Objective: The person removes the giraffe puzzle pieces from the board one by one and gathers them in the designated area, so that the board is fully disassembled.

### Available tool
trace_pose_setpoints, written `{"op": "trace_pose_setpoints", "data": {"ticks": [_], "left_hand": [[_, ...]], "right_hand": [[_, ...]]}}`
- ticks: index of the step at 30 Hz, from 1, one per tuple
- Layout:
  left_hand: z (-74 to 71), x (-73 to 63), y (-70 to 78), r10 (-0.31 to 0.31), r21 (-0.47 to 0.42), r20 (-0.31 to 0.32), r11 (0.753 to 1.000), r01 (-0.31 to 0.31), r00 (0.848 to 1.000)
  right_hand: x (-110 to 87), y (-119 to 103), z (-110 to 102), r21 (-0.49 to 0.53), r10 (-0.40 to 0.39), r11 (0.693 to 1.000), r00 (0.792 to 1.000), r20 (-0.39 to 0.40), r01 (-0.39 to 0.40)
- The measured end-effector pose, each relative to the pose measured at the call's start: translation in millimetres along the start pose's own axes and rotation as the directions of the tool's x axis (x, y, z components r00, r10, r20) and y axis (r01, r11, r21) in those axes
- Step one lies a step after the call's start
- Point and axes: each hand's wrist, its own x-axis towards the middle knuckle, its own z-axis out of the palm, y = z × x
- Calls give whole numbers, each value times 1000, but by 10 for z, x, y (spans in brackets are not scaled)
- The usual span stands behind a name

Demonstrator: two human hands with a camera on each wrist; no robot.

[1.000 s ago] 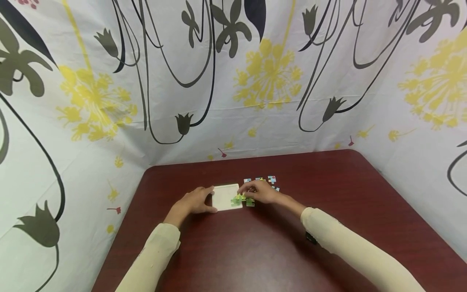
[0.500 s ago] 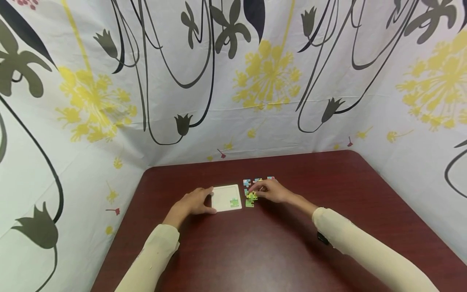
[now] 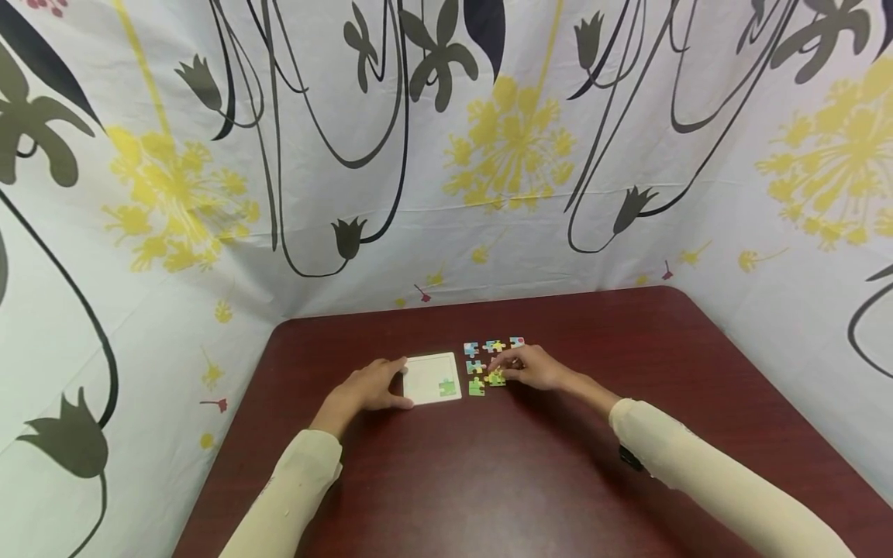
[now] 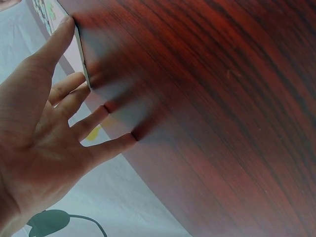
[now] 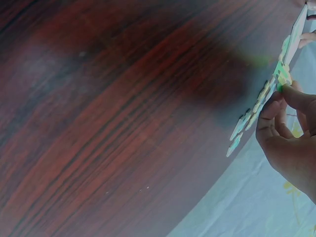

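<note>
The left hand (image 3: 374, 385) rests at the left side of a white puzzle tray (image 3: 422, 381). Its thumb and first fingers touch the tray's edge, and in the left wrist view the outer fingertips (image 4: 132, 137) reach the tabletop. A green puzzle piece (image 3: 446, 387) lies in the tray's near right corner. Right of the tray, the right hand (image 3: 533, 367) pinches a yellow-green puzzle piece (image 3: 497, 378) between thumb and fingers, beside the loose pieces. In the right wrist view, that piece (image 5: 283, 77) shows at the fingertips. The hand covers part of the loose group.
Several loose pieces lie in rough rows, among them a blue piece (image 3: 470, 349), a blue-yellow piece (image 3: 475, 366) and a green piece (image 3: 477, 386). Dark red wood forms the table (image 3: 446, 473). A flower-patterned cloth (image 3: 432, 194) hangs around its far side.
The right hand has moved right from over the tray to the loose pieces, carrying the yellow-green puzzle piece. The green piece stays in the tray. The left hand keeps its place.
</note>
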Motion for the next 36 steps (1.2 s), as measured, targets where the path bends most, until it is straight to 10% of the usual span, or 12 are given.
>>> {"op": "trace_pose_setpoints", "data": {"ticks": [36], "left_hand": [[8,0,-18,9,-8,-5,1000,-9,1000]], "right_hand": [[-25,0,80,-62,-27,998,1000,11,28]]}}
